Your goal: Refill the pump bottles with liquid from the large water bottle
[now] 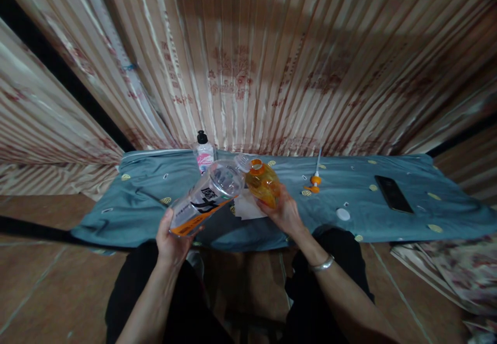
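Note:
My left hand (pixel 173 238) is wrapped round the lower part of a large clear bottle (pixel 205 199) with a black and orange label. The bottle is tilted, its neck pointing up and to the right. In my right hand (pixel 285 212) is an amber see-through bottle (pixel 264 183) with no pump or cap on its orange mouth, leaning left. The two mouths meet or nearly meet; I cannot tell whether they touch. An orange pump head (pixel 315 181) with a pale tube lies on the cloth to the right. A white piece of paper (pixel 250 206) lies beneath the bottles.
Behind the bottles stands a small bottle (pixel 204 152) with a black cap and pink label. A white round lid (pixel 342 214) and a dark phone (pixel 393 194) lie on the teal cloth (pixel 272 238) at the right. A pleated curtain (pixel 248 64) hangs directly behind.

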`<state>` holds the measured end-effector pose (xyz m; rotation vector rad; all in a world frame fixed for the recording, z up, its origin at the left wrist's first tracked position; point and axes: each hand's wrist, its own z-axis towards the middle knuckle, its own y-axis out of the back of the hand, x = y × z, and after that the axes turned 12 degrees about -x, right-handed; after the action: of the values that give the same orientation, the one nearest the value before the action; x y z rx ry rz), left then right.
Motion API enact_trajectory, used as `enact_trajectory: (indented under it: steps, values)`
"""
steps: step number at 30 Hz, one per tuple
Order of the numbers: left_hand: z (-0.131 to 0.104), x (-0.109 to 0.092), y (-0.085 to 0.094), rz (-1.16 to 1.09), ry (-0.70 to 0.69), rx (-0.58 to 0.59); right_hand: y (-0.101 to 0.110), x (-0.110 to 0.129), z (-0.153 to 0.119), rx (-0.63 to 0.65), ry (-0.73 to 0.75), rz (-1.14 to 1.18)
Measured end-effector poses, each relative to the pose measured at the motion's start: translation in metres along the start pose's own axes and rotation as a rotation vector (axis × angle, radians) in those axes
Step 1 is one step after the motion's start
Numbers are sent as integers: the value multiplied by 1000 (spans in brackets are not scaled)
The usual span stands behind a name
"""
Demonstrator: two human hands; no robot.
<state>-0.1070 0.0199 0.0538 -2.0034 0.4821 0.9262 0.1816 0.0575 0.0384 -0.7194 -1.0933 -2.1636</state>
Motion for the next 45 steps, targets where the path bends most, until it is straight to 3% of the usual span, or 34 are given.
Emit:
enact_trajectory:
  steps: [20,26,45]
  values:
    - [-13,-24,-8,29,-214,-3,-10,-9,-3,-57,-43,-62]
    - [-13,-27,-7,18,-271,-14,-14,-6,-8,-19,-100,-49]
    - [-30,-31,-3,96,-211,28,-20,3,-4,3,-165,-8]
